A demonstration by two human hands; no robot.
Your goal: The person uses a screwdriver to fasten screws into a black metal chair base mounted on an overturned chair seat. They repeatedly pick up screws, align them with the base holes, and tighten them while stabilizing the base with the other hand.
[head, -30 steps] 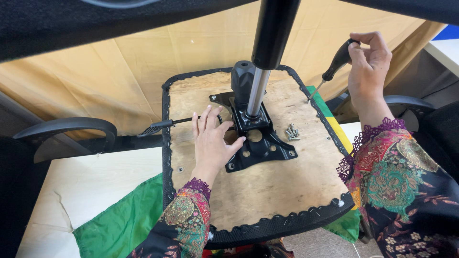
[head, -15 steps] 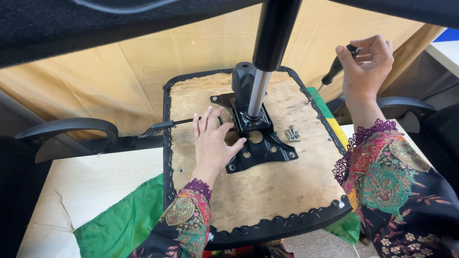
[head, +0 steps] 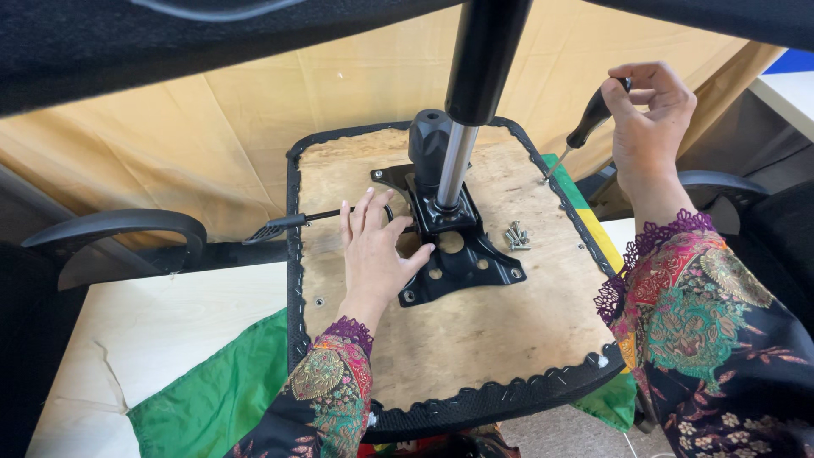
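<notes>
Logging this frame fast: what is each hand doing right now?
Left hand: open, flat on the black mounting plate under the chair seat, holding nothing.
Right hand: closed around a black-handled screwdriver.

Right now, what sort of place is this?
Likely an office or workroom used for furniture assembly: an upturned plywood chair seat with black metal mounting plate lies on a pale table; the right hand holds a black-handled screwdriver.
</notes>
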